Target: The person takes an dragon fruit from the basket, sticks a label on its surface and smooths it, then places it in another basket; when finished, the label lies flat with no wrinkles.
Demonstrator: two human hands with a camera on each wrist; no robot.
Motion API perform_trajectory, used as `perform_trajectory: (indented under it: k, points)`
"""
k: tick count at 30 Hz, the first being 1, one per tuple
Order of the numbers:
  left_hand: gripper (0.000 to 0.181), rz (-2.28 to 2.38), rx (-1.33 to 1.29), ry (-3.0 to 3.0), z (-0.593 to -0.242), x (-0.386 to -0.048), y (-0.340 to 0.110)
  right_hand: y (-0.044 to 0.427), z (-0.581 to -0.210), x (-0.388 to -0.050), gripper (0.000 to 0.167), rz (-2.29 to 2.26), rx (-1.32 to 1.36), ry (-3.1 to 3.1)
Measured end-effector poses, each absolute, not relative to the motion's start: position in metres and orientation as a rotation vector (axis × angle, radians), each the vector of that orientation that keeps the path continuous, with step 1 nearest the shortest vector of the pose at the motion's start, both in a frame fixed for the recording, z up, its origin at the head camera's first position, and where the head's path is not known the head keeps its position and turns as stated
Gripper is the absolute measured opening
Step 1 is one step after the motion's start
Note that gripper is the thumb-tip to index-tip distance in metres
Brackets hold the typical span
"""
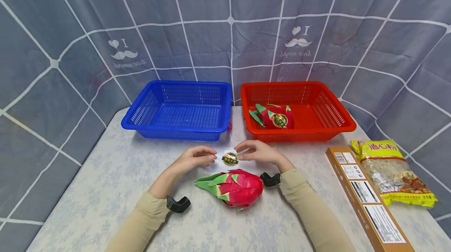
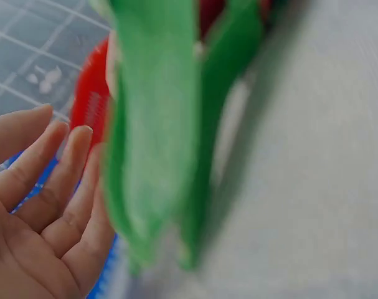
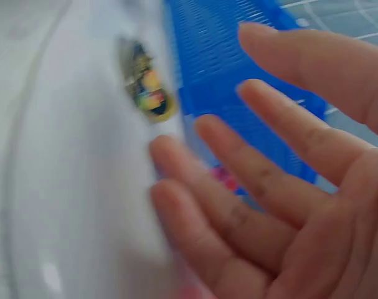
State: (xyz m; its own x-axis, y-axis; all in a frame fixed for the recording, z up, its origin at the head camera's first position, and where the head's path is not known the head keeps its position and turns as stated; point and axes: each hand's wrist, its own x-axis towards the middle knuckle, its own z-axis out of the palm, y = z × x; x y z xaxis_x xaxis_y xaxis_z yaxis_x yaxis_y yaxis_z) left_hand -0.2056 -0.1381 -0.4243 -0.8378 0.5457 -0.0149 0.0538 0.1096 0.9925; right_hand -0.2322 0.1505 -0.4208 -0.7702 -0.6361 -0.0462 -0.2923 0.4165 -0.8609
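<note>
Closest to the camera, beige sleeves (image 1: 141,220) come in from eight and four o'clock about a dragon fruit (image 1: 244,189) lying on the table (image 1: 211,230), green tips toward nine. The left hand (image 1: 193,159), at ten, and the right hand (image 1: 260,152), at one, stand apart, fingers loosely bent, flanking a round label (image 1: 230,158) at twelve; whether the right touches it, I can't tell. A blue basket (image 1: 176,132) sits at eleven; a red basket (image 1: 299,136), past one, holds another dragon fruit (image 1: 282,120).

Dragon fruit (image 1: 243,187) on table (image 1: 88,189), left basket (image 1: 176,131) and right basket (image 1: 296,136) behind, box (image 1: 367,198) and bag (image 1: 392,173) far right.
</note>
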Motion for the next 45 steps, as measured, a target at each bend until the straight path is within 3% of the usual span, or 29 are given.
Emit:
perform_trajectory:
  k: [7, 21, 30, 35, 37, 41, 45]
  points:
    - [0.037, 1.682, 0.617, 2.039, -0.445, -0.215, -0.142, 0.145, -0.436, -0.236, 0.033, -1.363, -0.693, 2.364]
    - [0.033, 1.575, 0.633, 2.133, -0.446, -0.211, -0.142, 0.13, -0.451, -0.232, 0.021, -1.335, -0.729, 2.571]
    - [0.03, 1.63, 0.693, 2.176, -0.439, -0.205, -0.137, 0.147, -0.421, -0.23, 0.014, -1.315, -0.819, 2.474]
    - [0.026, 1.623, 1.015, 2.286, -0.42, -0.182, -0.12, 0.17, -0.386, -0.217, 0.017, -1.281, -0.868, 2.388]
    - [0.033, 1.495, 1.215, 2.352, -0.41, -0.168, -0.111, 0.177, -0.372, -0.209, 0.016, -1.285, -0.873, 2.375]
    - [0.067, 1.108, 1.488, 2.501, -0.397, -0.148, -0.095, 0.185, -0.354, -0.196, 0.01, -1.277, -0.942, 2.317]
    - [0.071, 0.906, 1.597, 2.616, -0.397, -0.146, -0.087, 0.188, -0.346, -0.188, 0.008, -1.256, -1.056, 2.197]
